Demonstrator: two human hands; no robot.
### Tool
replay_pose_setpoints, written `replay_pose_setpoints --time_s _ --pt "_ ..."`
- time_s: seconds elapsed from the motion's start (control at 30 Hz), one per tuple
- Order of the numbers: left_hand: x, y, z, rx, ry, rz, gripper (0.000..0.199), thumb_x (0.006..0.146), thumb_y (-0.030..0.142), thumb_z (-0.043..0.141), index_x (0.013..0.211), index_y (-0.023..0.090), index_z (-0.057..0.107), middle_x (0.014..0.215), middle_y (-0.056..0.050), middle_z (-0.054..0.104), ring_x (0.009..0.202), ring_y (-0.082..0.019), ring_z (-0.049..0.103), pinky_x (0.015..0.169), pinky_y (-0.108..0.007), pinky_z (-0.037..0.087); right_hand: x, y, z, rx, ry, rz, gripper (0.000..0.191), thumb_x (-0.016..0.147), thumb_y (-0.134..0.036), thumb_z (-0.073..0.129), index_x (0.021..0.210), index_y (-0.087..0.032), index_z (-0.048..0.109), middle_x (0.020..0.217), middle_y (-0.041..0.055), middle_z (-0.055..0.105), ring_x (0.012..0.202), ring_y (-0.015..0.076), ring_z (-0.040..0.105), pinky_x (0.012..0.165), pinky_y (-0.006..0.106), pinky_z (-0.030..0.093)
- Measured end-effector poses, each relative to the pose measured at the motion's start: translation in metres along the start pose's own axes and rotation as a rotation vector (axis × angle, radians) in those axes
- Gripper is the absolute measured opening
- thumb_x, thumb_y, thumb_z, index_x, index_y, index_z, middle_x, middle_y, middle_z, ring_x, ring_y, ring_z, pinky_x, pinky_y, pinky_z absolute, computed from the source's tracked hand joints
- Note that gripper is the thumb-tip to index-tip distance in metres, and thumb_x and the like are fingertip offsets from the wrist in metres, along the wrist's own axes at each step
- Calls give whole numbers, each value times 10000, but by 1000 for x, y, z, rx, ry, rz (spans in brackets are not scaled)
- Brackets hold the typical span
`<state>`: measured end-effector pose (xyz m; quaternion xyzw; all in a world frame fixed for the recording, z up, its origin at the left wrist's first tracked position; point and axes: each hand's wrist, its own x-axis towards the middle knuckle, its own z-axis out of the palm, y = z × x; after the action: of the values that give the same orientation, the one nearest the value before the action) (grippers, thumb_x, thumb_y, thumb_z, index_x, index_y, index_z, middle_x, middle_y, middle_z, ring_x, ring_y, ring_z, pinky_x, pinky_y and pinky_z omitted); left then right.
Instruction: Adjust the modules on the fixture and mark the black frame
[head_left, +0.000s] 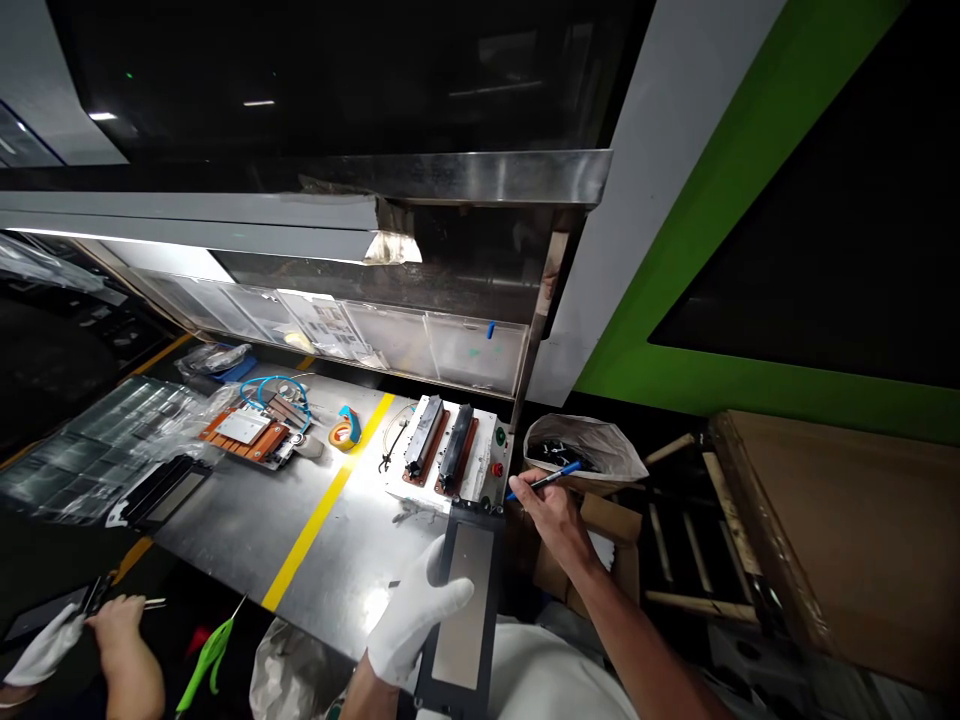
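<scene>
Low in the frame's centre, the gloved left hand (414, 612) grips a dark framed panel (466, 600); right hand (551, 510) pinches a blue pen (546, 481) above it, beside the counter (300, 520).

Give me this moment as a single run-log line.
left hand: gloved, holds black framed panel | right hand: bare, holds blue pen above panel's far end | fixture beyond on steel table

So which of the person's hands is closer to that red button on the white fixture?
The right hand, bare and holding a blue pen, sits just right of the red button. The gloved left hand is lower down, gripping the dark framed panel.
</scene>
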<state>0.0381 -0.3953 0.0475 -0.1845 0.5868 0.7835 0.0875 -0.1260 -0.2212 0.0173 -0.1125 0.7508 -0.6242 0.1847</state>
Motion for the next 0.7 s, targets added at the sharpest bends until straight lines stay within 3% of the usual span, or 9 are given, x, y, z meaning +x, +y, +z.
replay_pose_setpoints --time_s 0.1,0.33,0.53,0.7 --pt "-1 1 0 8 2 -11 642 832 349 790 1413 200 562 1370 -98 694 1241 -306 639 1045 -390 524 -1 -7 0 25 6 -30 506 871 -695 618 839 -190 632 614 -37 419 574 121 358 524 262 291" --pt "2 1 4 74 -7 9 605 808 292 801 1369 201 596 1310 -65 723 1157 -271 660 1000 -364 530 -3 -18 17 4 -159 -148 359 927 -550 633 880 -197 676 760 3 623 736 160 559 688 275 428" --pt "0 -2 5 96 1 2 582 800 290 801 1341 188 611 1272 -59 734 1134 -267 661 1015 -375 520 0 -10 28 61 -171 -169 353 919 -540 649 862 -193 683 784 11 643 767 167 578 722 280 445" --pt "0 -2 5 127 6 -25 565 793 225 781 1334 207 619 1239 -46 744 1094 -247 662 995 -362 521 -3 -10 33 47 -159 -106 421 899 -614 639 853 -196 672 709 -5 579 676 151 515 640 275 405"
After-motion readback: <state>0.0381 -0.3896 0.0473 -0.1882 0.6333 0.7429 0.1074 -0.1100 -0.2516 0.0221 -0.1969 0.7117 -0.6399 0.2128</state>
